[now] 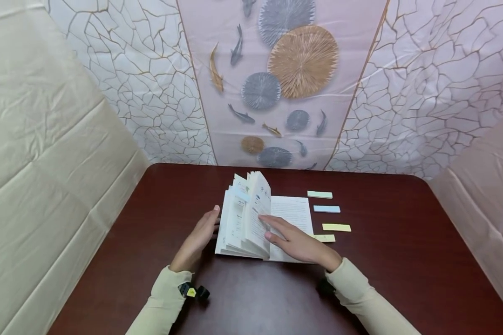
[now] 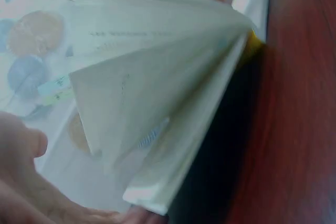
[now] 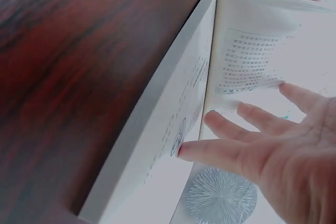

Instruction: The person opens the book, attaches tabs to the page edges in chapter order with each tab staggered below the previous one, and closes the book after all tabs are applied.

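An open book (image 1: 290, 211) lies on the table, with many of its left pages fanned upward. A blue sticky tab (image 1: 241, 195) shows on one of the raised pages. My left hand (image 1: 196, 239) is at the book's left edge, thumb up, its other fingers partly hidden by the book. In the left wrist view its fingertips meet the lower edge of the cover side. My right hand (image 1: 296, 241) reaches over the right page with fingers extended, fingertips against the standing pages. The right wrist view shows those fingers (image 3: 223, 150) spread, pinching nothing.
To the right of the book lie several sticky-note strips: a green one (image 1: 320, 194), a blue one (image 1: 327, 209), a yellow one (image 1: 336, 227) and another yellow one (image 1: 324, 238) near the right wrist. The dark red table (image 1: 406, 260) ends at a patterned cloth backdrop (image 1: 272, 93).
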The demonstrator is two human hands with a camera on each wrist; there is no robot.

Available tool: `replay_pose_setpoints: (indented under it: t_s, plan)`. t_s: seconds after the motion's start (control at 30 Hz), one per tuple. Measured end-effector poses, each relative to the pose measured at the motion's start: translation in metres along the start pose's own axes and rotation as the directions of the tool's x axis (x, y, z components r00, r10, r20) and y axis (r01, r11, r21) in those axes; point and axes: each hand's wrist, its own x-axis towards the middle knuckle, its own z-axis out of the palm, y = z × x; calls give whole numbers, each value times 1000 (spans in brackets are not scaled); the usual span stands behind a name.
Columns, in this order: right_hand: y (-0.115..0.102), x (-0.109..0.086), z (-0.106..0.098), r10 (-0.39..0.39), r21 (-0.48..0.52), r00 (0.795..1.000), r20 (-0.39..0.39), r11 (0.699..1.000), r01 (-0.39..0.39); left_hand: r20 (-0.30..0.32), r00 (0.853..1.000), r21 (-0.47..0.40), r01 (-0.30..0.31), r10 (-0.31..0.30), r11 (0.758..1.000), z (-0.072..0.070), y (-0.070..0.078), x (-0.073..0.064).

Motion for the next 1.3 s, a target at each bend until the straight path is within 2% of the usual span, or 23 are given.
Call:
replay_pose_setpoints:
  t_s: [0.13, 0.2, 0.23, 0.27, 0.33, 0.4, 0.43, 0.47, 0.5, 0.57, 0.63, 0.73, 0.83, 0.9, 0.93, 1.03, 1.1, 1.17, 1.23, 1.3]
  plan:
    - [-2, -6, -7, 38, 68, 998, -52, 997, -34, 0, 999, -159, -52, 52, 986, 7, 13, -8]
    - [-4, -11, -13, 80, 103, 992, -96, 992, -70, 24, 988, -198, -143, 150, 970, 14, 25, -11]
    - [-5, -14, -16, 110, 122, 987, -120, 988, -95, 54, 975, -204, -201, 216, 958, 19, 31, -12]
    - [-6, -17, -20, 138, 138, 980, -143, 983, -119, 88, 956, -169, -263, 280, 950, 26, 37, -12]
    - [-8, -23, -27, 186, 187, 967, -175, 970, -153, 171, 902, -70, -390, 396, 918, 41, 45, -12]
    - [-8, -28, -33, 231, 285, 957, -176, 943, -175, 268, 853, 50, -477, 448, 878, 59, 48, -12]
    - [-8, -30, -35, 253, 333, 952, -171, 924, -186, 311, 835, 112, -507, 454, 855, 68, 49, -11]
    - [-8, -32, -37, 281, 383, 946, -161, 901, -203, 349, 823, 172, -527, 449, 832, 77, 48, -11]
    - [-7, -34, -39, 304, 415, 940, -153, 883, -218, 387, 814, 201, -534, 434, 822, 85, 47, -11]
    - [-5, -38, -41, 366, 443, 919, -149, 855, -269, 451, 801, 258, -539, 394, 802, 101, 45, -11]
    - [1, -42, -41, 418, 409, 892, -173, 854, -322, 494, 791, 306, -546, 361, 780, 113, 42, -10]
    - [13, -49, -41, 470, 337, 856, -215, 859, -386, 538, 786, 382, -549, 304, 743, 127, 38, -8]
    - [25, -52, -38, 496, 261, 830, -253, 862, -435, 563, 785, 469, -561, 258, 683, 136, 34, -6]
    - [31, -52, -35, 512, 188, 815, -270, 858, -477, 572, 787, 536, -572, 230, 621, 141, 31, -6]
    - [33, -52, -33, 518, 143, 810, -275, 855, -498, 576, 787, 568, -581, 223, 583, 143, 31, -7]
    - [35, -48, -27, 539, 11, 795, -279, 829, -559, 579, 790, 663, -600, 203, 448, 147, 28, -9]
    - [34, -45, -23, 533, -72, 800, -275, 819, -570, 573, 796, 704, -600, 197, 379, 148, 26, -12]
    - [32, -41, -19, 507, -140, 815, -280, 819, -557, 556, 807, 735, -589, 196, 337, 147, 24, -15]
    - [31, -37, -17, 466, -203, 841, -276, 827, -525, 535, 823, 758, -568, 191, 321, 144, 22, -17]
    - [30, -34, -17, 428, -248, 860, -277, 833, -494, 514, 838, 776, -546, 184, 317, 140, 21, -18]
